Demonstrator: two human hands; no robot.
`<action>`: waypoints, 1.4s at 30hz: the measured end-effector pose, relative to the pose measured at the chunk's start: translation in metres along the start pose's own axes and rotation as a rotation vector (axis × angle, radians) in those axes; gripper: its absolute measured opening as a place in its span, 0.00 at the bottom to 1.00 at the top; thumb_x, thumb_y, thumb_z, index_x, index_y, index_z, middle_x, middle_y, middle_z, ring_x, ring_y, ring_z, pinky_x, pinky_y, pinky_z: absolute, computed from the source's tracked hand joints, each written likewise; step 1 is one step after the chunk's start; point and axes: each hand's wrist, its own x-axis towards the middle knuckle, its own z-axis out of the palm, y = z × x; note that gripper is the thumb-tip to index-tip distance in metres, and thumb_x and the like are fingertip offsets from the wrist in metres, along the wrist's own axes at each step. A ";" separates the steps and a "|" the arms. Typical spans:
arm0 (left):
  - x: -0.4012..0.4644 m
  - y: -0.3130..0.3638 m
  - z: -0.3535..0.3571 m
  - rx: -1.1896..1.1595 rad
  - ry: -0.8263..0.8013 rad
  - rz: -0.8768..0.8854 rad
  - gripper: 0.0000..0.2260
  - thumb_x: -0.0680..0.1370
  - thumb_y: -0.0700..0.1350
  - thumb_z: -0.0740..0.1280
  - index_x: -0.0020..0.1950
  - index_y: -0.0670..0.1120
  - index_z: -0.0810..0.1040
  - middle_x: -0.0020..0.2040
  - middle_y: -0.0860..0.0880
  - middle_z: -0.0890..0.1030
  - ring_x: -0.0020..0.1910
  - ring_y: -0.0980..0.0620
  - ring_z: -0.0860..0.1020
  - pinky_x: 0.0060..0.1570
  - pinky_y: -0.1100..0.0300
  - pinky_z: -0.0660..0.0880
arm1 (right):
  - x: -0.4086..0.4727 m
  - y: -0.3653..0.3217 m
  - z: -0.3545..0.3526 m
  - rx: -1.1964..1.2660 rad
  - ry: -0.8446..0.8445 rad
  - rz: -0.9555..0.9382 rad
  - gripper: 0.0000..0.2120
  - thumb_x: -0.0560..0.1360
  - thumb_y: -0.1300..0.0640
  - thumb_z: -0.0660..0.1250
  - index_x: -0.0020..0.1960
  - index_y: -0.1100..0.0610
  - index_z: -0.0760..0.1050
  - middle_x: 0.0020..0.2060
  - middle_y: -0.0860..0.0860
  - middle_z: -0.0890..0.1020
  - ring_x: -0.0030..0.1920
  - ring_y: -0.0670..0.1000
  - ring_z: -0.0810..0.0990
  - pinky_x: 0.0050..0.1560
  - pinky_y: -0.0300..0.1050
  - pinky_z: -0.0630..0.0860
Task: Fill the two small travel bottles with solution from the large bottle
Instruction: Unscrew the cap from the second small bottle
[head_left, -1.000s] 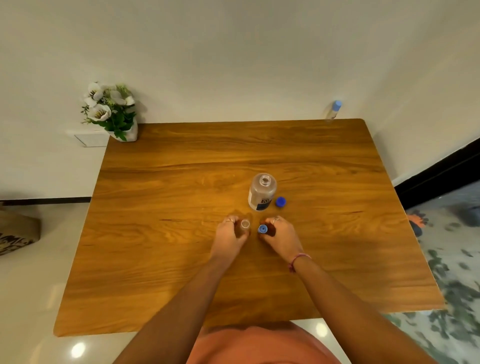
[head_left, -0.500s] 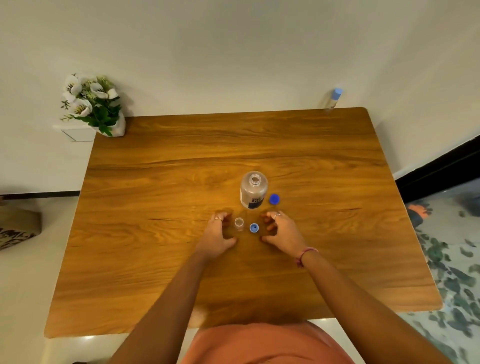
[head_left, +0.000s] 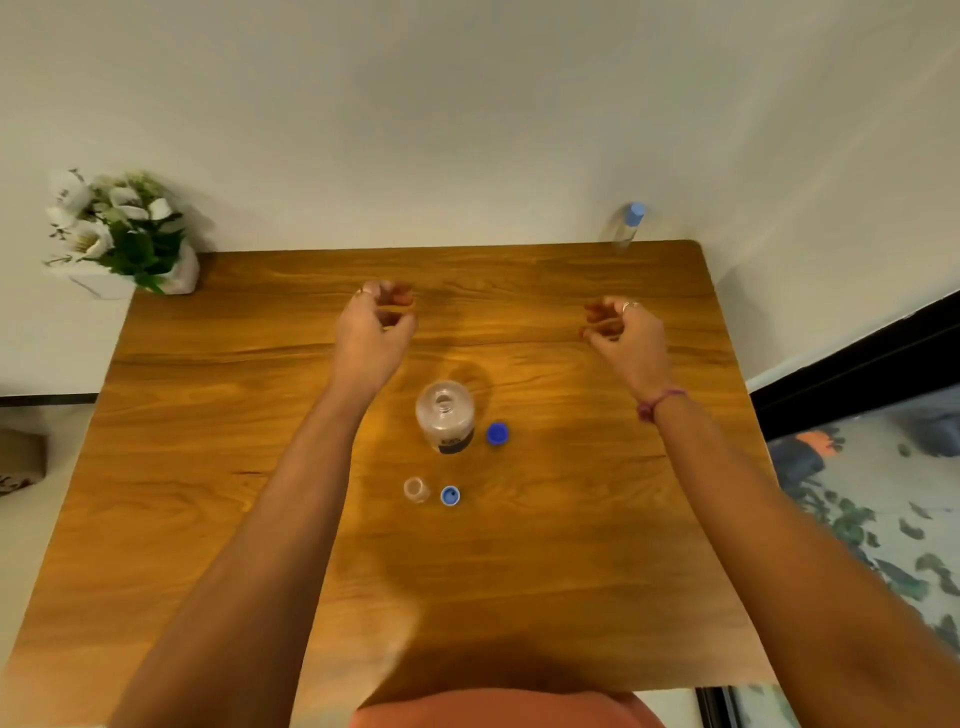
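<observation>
Standing at the far left corner, a white pot of white flowers with green leaves is seen beside the smooth, grained wooden table. Further right, the left hand is raised above the tabletop with its fingers loosely curled; nothing is held in it. Nearer the person, a small clear travel bottle is set upright and uncapped on the wood, and a small round blue cap lies just beside it on the right. Behind these, the large clear plastic bottle is stood upright with its round mouth uncovered and a dark label at its base; a darker blue cap rests just beside it. The right hand, a cord bracelet on its wrist, is likewise lifted over the table, fingers loosely curled and holding nothing. At the far right corner, a slim clear bottle with a pale blue cap is placed against the wall.
</observation>
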 end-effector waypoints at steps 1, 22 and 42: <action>0.006 0.010 0.005 -0.015 -0.010 0.016 0.12 0.76 0.39 0.66 0.59 0.44 0.74 0.53 0.51 0.78 0.46 0.55 0.77 0.45 0.61 0.74 | 0.014 -0.001 -0.005 -0.009 0.048 0.011 0.14 0.73 0.63 0.69 0.58 0.60 0.75 0.50 0.51 0.79 0.47 0.46 0.78 0.48 0.35 0.76; 0.044 0.061 0.056 0.008 -0.048 0.057 0.08 0.76 0.40 0.67 0.53 0.50 0.76 0.53 0.52 0.80 0.43 0.58 0.78 0.38 0.71 0.73 | 0.186 0.041 -0.040 -0.455 -0.003 0.010 0.14 0.76 0.63 0.65 0.61 0.64 0.74 0.62 0.59 0.70 0.55 0.61 0.77 0.60 0.50 0.71; -0.037 0.077 -0.040 0.319 0.094 0.329 0.20 0.74 0.48 0.70 0.64 0.44 0.76 0.54 0.46 0.80 0.48 0.55 0.76 0.43 0.70 0.69 | 0.013 -0.212 -0.040 0.025 -0.410 -0.421 0.09 0.73 0.56 0.69 0.52 0.58 0.81 0.42 0.51 0.83 0.38 0.45 0.82 0.44 0.35 0.78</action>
